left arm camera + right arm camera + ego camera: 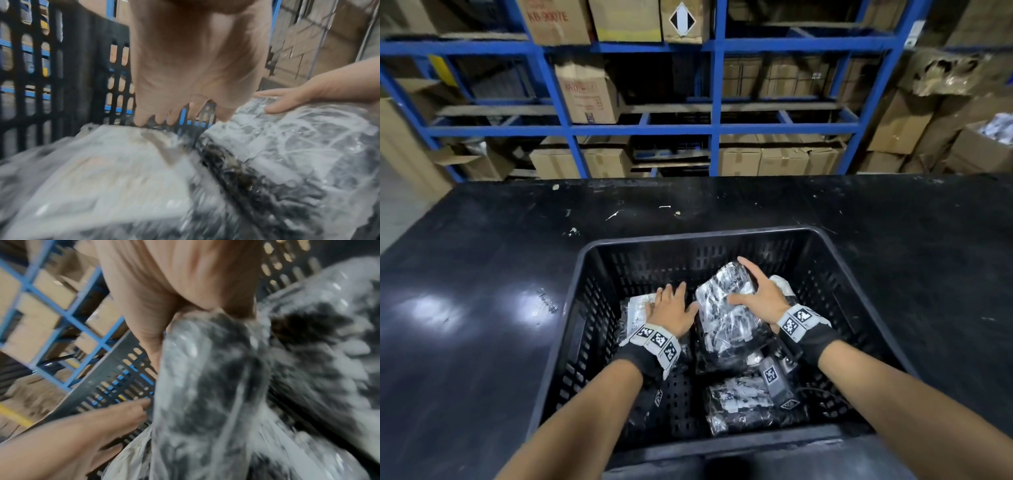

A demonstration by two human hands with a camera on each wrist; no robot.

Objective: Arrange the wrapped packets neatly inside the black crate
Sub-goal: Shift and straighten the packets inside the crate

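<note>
The black crate (859, 291) stands on a black table, with several clear-wrapped packets of dark goods inside. My left hand (671, 303) lies flat with spread fingers on a left-hand packet with a white label (637, 303); the left wrist view shows its fingertips (144, 121) at that packet's (115, 170) far edge. My right hand (756, 291) grips the tilted middle packet (722, 325), thumb on top and fingers over its far side. The right wrist view has the palm (174, 280) wrapped on the packet's edge (205, 386). Another packet (739, 401) lies near the front wall.
A further packet (786, 284) shows behind my right hand. The black table (482, 274) stretches left and right of the crate. Blue racking (715, 130) with cardboard boxes stands behind the table. Loose boxes are piled at the far right (928, 130).
</note>
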